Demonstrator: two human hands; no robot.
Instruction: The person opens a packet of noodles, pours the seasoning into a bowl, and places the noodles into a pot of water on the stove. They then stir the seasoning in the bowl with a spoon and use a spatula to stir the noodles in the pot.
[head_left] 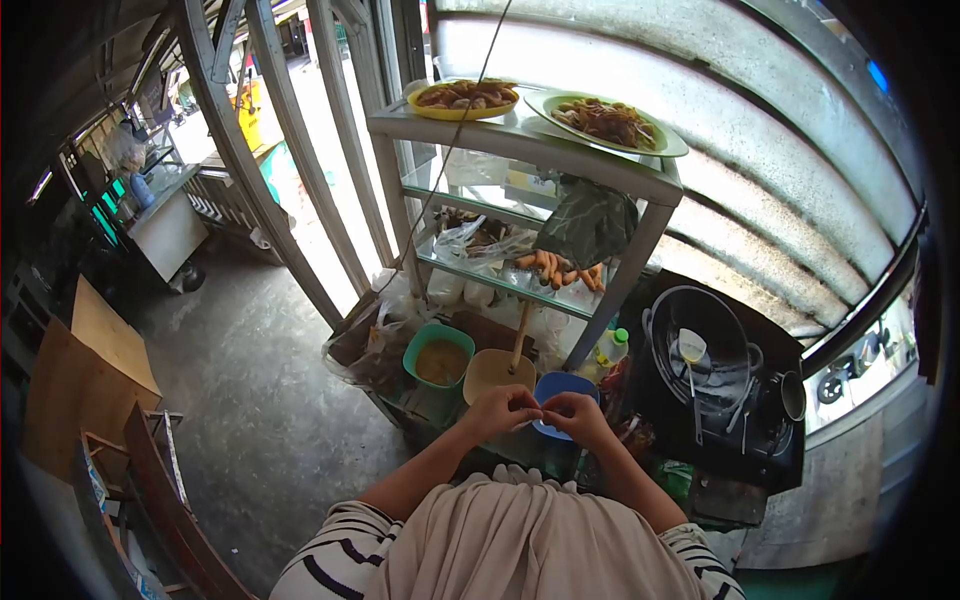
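My left hand [499, 411] and my right hand [578, 416] meet at the fingertips, both with fingers pinched. Something small and whitish shows by the fingertips, too small to name. Under my right hand is a blue bowl [567, 383], partly covered by it. Just beyond my left hand is a beige bowl [482, 368], with a wooden handle [521, 334] standing up out of it. Farther left, a green bowl [409, 352] holds a brownish liquid or batter.
A glass-shelved cabinet [640, 240] holds orange sausage-like pieces [560, 270], with plates of food on top. On the right, a large wok [665, 335] with a ladle [693, 385] sits on a black stove. A yellow-green-capped bottle [612, 347] stands beside the blue bowl.
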